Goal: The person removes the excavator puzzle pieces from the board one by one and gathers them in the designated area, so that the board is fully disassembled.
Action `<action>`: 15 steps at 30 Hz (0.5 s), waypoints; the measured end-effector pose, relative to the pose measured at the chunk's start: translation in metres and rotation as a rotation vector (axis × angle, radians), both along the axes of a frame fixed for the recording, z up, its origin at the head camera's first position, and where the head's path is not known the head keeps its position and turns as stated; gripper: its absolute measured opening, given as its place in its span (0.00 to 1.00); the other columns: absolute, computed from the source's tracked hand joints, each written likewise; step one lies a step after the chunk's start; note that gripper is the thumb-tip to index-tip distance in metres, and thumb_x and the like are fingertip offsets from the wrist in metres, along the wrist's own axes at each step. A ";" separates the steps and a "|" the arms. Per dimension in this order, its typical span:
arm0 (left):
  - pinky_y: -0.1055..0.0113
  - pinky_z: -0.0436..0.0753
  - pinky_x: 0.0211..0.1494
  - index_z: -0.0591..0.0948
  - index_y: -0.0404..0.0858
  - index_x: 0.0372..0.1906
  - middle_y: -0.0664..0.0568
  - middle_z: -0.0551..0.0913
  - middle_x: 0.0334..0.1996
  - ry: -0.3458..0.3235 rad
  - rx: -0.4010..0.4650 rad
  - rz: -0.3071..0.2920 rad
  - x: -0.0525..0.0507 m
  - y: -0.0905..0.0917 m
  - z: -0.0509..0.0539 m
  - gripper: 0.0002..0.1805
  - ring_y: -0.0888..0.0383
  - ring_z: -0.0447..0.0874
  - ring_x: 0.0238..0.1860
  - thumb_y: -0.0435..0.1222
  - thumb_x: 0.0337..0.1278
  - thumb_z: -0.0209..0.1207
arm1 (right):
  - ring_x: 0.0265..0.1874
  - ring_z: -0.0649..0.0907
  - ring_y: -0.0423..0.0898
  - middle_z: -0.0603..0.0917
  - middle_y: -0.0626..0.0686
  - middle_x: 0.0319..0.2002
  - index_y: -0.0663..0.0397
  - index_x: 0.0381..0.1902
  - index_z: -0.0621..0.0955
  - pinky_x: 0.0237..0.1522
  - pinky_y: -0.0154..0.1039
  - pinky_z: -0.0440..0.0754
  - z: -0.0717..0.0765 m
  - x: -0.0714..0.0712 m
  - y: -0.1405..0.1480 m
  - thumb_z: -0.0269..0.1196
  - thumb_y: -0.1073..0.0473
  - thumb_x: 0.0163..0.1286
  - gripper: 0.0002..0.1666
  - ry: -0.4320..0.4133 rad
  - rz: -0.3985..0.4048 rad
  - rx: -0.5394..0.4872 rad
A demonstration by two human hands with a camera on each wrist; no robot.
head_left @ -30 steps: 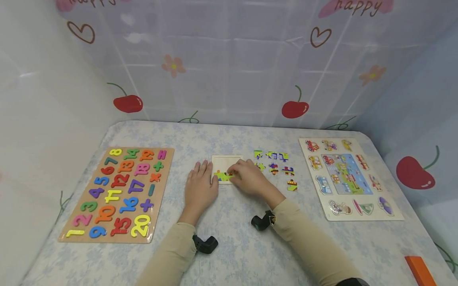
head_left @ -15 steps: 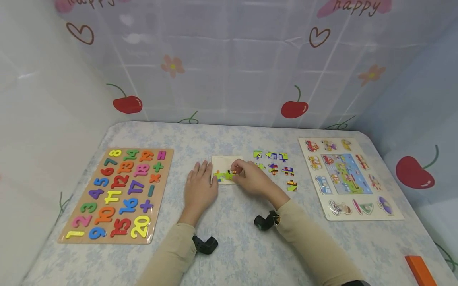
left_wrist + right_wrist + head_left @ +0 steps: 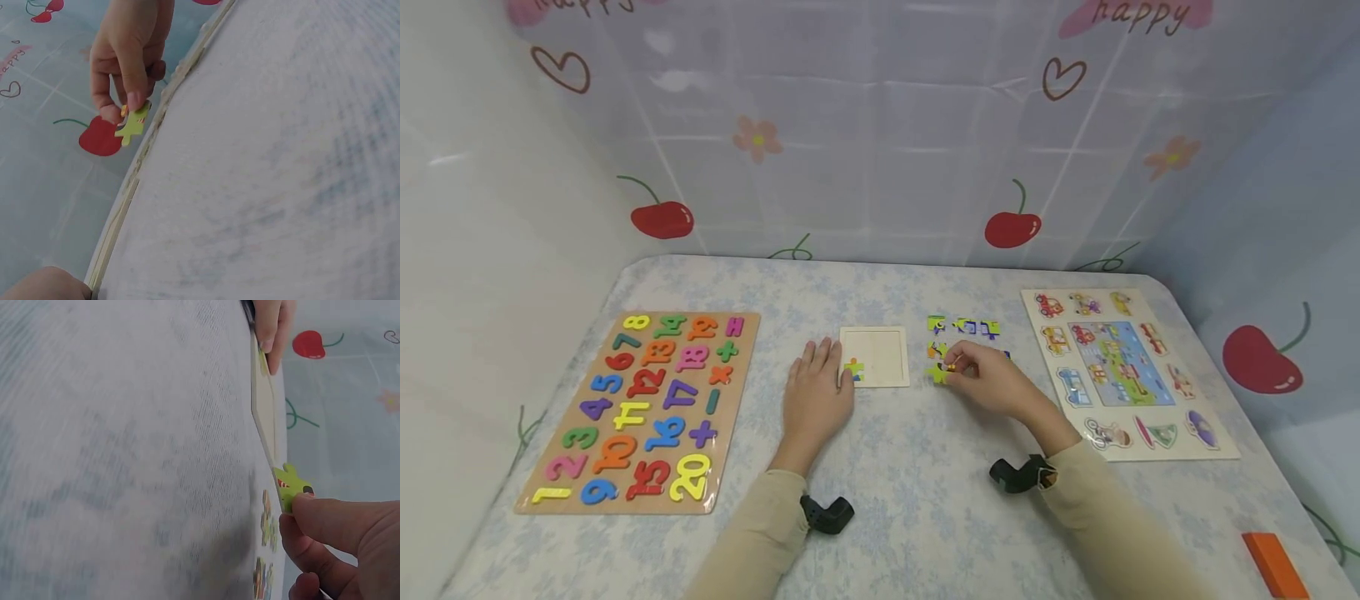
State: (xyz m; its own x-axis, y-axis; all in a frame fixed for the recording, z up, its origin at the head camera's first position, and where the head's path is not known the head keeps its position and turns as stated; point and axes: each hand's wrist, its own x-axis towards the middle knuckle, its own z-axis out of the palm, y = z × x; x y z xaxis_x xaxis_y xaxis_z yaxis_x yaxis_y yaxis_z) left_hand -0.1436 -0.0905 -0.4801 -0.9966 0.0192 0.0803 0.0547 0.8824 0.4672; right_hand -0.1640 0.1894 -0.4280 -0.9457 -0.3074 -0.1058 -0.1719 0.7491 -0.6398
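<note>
A small pale wooden puzzle tray (image 3: pixel 886 354) lies on the table, with one green jigsaw piece (image 3: pixel 853 367) in its lower left corner. My left hand (image 3: pixel 820 400) rests flat along the tray's left side, fingers straight, the thumb at its lower left edge. To the right of the tray, my right hand (image 3: pixel 992 379) pinches a green jigsaw piece (image 3: pixel 291 486) between thumb and index finger, held off the table in the right wrist view. Beyond that hand lie several loose jigsaw pieces (image 3: pixel 966 326); some are partly hidden by it.
On the left lies a number board (image 3: pixel 741 417) with colourful numerals. A picture puzzle board (image 3: pixel 1060 433) lies at the right. An orange block (image 3: pixel 1276 565) sits near the front right corner. A curtain (image 3: pixel 880 167) with cherries hangs behind the table.
My right hand has lifted a green jigsaw piece out of the tray and moved right with it, beside the loose pieces. The left hand has stayed by the tray.
</note>
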 end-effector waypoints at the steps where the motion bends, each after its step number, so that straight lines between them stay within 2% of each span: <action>1: 0.49 0.46 0.82 0.61 0.43 0.77 0.51 0.56 0.79 -0.002 -0.001 0.000 0.000 0.000 0.000 0.32 0.49 0.44 0.81 0.50 0.74 0.41 | 0.32 0.75 0.46 0.82 0.49 0.38 0.44 0.43 0.80 0.34 0.39 0.73 0.000 0.001 0.005 0.66 0.57 0.68 0.07 0.001 -0.009 0.005; 7: 0.49 0.45 0.82 0.60 0.43 0.77 0.52 0.55 0.79 -0.008 -0.003 0.002 -0.001 -0.001 -0.002 0.32 0.49 0.43 0.81 0.50 0.74 0.40 | 0.31 0.75 0.46 0.81 0.49 0.37 0.45 0.45 0.80 0.33 0.39 0.73 0.000 0.008 0.028 0.65 0.57 0.69 0.09 -0.001 -0.042 0.024; 15: 0.49 0.45 0.82 0.61 0.43 0.77 0.51 0.56 0.79 -0.004 0.004 0.003 -0.001 -0.001 -0.002 0.32 0.49 0.44 0.81 0.50 0.74 0.41 | 0.29 0.75 0.45 0.81 0.49 0.34 0.46 0.45 0.81 0.32 0.39 0.74 -0.004 0.008 0.036 0.65 0.57 0.69 0.08 0.000 -0.026 0.052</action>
